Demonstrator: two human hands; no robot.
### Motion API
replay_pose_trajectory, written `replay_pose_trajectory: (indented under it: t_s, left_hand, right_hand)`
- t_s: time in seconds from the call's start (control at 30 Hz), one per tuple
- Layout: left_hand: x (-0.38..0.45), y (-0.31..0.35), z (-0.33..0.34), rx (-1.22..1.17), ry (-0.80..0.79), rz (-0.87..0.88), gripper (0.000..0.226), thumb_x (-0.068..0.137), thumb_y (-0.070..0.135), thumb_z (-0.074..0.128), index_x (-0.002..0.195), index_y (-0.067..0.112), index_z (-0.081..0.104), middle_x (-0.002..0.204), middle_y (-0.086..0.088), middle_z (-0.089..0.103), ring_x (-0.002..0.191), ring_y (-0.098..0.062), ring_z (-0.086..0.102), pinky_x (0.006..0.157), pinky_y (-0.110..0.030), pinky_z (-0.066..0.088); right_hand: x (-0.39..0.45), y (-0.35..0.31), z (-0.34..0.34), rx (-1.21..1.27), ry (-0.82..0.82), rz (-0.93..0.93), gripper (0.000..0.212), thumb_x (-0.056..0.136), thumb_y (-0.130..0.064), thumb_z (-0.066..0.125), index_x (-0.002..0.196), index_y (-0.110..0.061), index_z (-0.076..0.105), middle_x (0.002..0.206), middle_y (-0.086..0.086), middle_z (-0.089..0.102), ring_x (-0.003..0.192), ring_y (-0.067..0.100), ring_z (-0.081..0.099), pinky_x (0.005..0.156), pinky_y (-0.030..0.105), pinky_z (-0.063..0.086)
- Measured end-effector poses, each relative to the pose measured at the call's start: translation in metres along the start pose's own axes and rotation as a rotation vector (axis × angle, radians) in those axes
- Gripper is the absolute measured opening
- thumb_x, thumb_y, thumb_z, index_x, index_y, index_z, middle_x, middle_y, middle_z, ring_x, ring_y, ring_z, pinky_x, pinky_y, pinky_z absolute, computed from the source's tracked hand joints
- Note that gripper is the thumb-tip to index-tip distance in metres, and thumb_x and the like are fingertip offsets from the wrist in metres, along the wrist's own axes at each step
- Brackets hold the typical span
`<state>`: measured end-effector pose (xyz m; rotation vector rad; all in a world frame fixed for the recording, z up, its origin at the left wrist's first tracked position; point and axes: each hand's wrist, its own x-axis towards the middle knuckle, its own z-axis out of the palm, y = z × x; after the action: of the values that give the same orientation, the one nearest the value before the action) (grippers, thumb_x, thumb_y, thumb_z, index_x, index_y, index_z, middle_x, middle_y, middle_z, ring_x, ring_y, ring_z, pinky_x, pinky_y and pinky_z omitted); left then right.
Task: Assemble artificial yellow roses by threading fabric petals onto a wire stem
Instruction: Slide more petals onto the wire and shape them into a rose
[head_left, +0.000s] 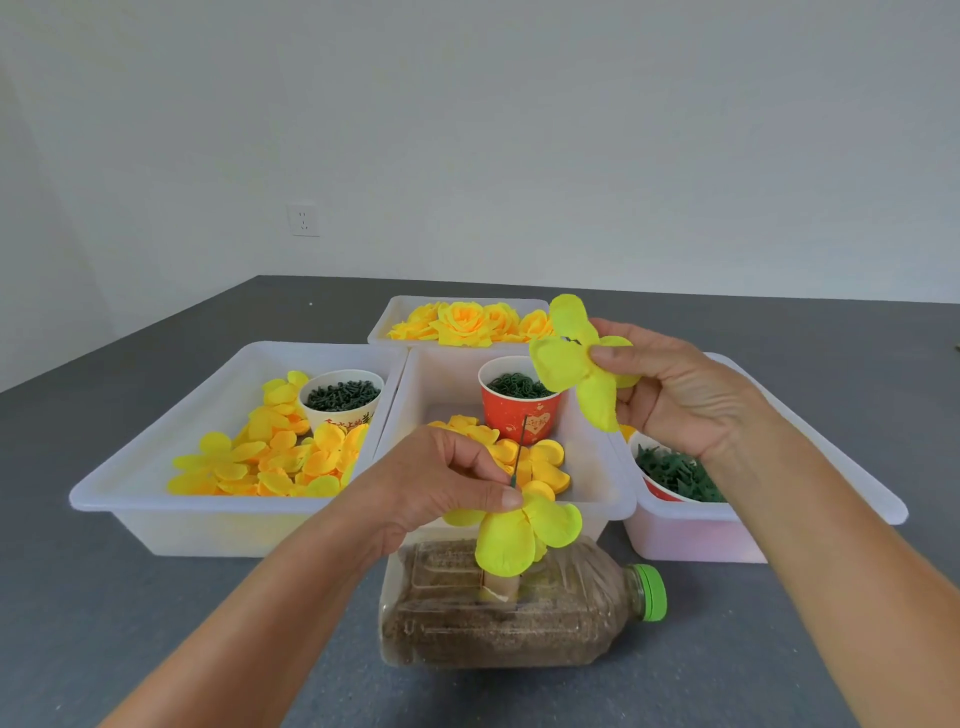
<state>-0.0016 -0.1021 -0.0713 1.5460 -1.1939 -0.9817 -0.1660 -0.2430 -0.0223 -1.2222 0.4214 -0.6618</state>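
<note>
Three white trays sit side by side on the grey table: the left tray holds loose yellow petals and a cream cup of green parts. The middle tray holds petals and a red cup. A far tray holds finished roses. The sand-filled bottle lies sideways, cap pointing right. The wire stem stands near-upright above it. The left hand pinches threaded petals on it. The right hand pinches a raised petal piece.

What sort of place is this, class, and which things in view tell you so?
Probably a small craft or piecework station in a plain room: white bins of loose yellow petals, a bin of finished roses, and cups of green parts on a grey table.
</note>
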Motion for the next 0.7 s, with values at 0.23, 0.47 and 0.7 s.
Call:
replay_pose_trajectory:
  t_s: [0.23,0.47,0.7]
  left_hand:
    - [0.001,0.000,0.000,-0.019,-0.009,0.002,0.008,0.069,0.001,0.076,0.071,0.007,0.071,0.073,-0.007,0.066,0.075,-0.016,0.057,0.072,-0.024,0.044]
    - [0.001,-0.001,0.000,-0.032,-0.016,0.005,0.010,0.070,-0.001,0.074,0.078,0.004,0.071,0.080,-0.008,0.069,0.078,-0.014,0.062,0.074,-0.024,0.049]
    - [0.000,0.000,-0.001,-0.060,-0.053,0.039,0.025,0.070,-0.001,0.074,0.059,0.022,0.074,0.067,0.006,0.070,0.067,-0.003,0.064,0.063,-0.015,0.050]
  right_hand:
    - [0.000,0.002,0.021,-0.196,-0.194,0.174,0.043,0.056,-0.006,0.068,0.099,-0.010,0.065,0.080,0.006,0.072,0.067,0.017,0.069,0.055,0.026,0.055]
    - [0.004,0.006,0.029,-0.300,-0.192,0.170,0.039,0.055,-0.001,0.069,0.093,-0.010,0.066,0.082,0.007,0.070,0.071,0.019,0.068,0.064,0.032,0.058]
    - [0.007,0.005,0.031,-0.367,-0.135,0.244,0.030,0.072,0.007,0.066,0.096,-0.010,0.065,0.083,0.009,0.067,0.073,0.024,0.064,0.065,0.034,0.057]
